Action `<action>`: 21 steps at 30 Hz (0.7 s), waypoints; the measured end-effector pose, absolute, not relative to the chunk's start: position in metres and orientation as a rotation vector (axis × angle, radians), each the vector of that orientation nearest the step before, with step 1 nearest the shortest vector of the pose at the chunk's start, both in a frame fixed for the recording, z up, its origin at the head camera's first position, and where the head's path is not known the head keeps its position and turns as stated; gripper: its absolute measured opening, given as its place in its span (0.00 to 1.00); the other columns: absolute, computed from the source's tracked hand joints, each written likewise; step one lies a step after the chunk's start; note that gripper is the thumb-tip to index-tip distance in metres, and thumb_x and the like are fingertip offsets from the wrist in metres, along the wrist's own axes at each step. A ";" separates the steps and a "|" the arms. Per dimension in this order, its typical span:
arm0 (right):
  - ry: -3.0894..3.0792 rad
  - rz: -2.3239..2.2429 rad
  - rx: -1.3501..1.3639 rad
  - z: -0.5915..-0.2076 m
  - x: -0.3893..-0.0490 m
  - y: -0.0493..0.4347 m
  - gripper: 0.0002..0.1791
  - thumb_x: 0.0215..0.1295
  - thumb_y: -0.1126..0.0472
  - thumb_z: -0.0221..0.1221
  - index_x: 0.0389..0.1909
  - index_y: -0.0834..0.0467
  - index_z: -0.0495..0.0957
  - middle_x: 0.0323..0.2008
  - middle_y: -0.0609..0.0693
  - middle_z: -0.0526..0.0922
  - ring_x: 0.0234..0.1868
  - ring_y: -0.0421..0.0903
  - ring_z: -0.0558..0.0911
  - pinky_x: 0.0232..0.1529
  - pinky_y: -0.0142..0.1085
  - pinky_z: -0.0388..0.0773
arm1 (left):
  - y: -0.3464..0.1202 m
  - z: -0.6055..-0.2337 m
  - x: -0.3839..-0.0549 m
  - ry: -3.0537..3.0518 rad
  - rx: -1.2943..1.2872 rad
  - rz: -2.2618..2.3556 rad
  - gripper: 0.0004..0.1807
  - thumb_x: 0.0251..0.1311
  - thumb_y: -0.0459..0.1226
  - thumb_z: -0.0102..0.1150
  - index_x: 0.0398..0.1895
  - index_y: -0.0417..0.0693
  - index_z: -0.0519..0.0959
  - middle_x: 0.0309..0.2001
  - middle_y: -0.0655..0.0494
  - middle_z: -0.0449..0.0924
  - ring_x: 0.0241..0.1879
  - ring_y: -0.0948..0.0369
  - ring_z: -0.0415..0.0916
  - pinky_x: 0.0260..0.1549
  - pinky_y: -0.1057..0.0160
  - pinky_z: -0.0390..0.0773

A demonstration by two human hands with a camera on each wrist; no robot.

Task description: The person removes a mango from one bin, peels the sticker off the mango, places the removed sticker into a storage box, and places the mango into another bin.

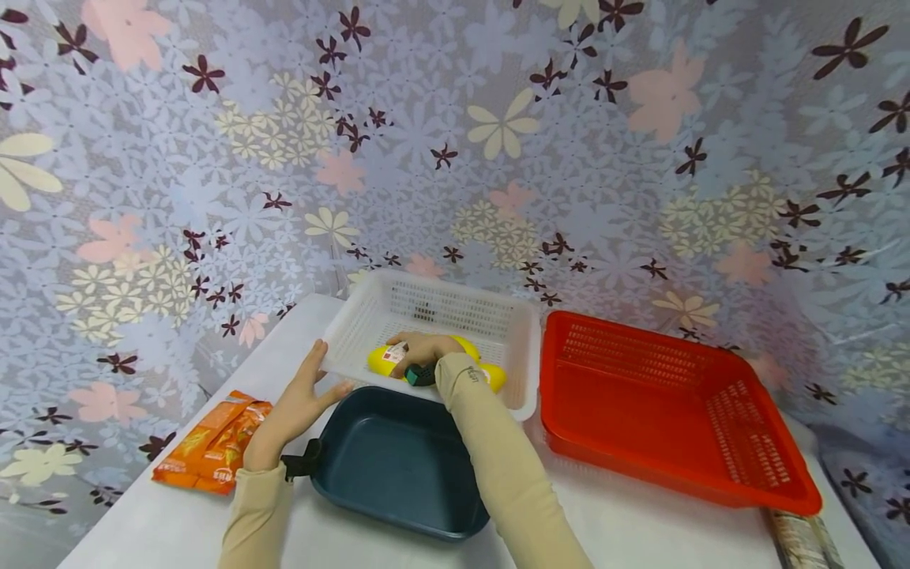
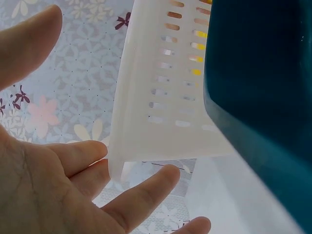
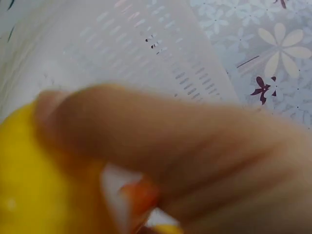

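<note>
My right hand (image 1: 424, 352) reaches down into the white plastic basket (image 1: 524, 356). Its thumb lies against a smooth yellow rounded item (image 3: 29, 170), and the fingers curl over it. This yellow item (image 1: 381, 361) bears a white-and-red label. More yellow items (image 1: 492, 376) lie beside the hand, partly covered by hand and sleeve. At the basket's left corner is my left hand (image 1: 302, 403), fingers extended and thumb spread. In the left wrist view, fingertips of this hand (image 2: 63, 190) are right at the basket's rim (image 2: 119, 122).
A dark teal basin (image 1: 398, 466) stands in front of the white basket, between my forearms. To the right is a red perforated basket (image 1: 640, 411), with a patterned wrapped item (image 1: 799, 541) by its near corner. Orange packets (image 1: 213, 442) lie on the left of the white table (image 1: 178, 529).
</note>
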State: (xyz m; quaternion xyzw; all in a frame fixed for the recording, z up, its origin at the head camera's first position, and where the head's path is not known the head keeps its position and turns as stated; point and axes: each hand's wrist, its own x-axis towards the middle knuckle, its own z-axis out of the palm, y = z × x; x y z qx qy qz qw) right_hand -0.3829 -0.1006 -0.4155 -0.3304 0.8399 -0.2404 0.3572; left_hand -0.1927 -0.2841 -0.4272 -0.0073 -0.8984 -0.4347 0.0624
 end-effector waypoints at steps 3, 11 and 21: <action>2.148 -0.718 -0.807 -0.412 -0.382 -0.097 0.42 0.60 0.59 0.65 0.74 0.50 0.56 0.71 0.61 0.60 0.55 0.51 0.72 0.46 0.35 0.74 | -0.283 -0.428 -0.193 -2.724 -0.019 -1.301 0.51 0.65 0.47 0.57 0.75 0.31 0.37 0.76 0.31 0.33 0.67 0.31 0.59 0.65 0.38 0.61; 2.200 -0.749 -0.761 -0.395 -0.376 -0.085 0.42 0.59 0.56 0.66 0.72 0.44 0.58 0.71 0.57 0.62 0.49 0.49 0.72 0.39 0.36 0.74 | -0.280 -0.427 -0.196 -2.733 -0.013 -1.294 0.51 0.65 0.47 0.57 0.75 0.32 0.37 0.76 0.31 0.33 0.67 0.31 0.59 0.64 0.38 0.63; 2.208 -0.906 -0.864 -0.380 -0.363 -0.071 0.42 0.61 0.56 0.64 0.74 0.48 0.55 0.70 0.59 0.61 0.56 0.51 0.72 0.47 0.36 0.76 | -0.276 -0.423 -0.192 -2.762 0.052 -1.162 0.47 0.66 0.46 0.56 0.74 0.29 0.42 0.75 0.29 0.38 0.64 0.31 0.63 0.63 0.36 0.63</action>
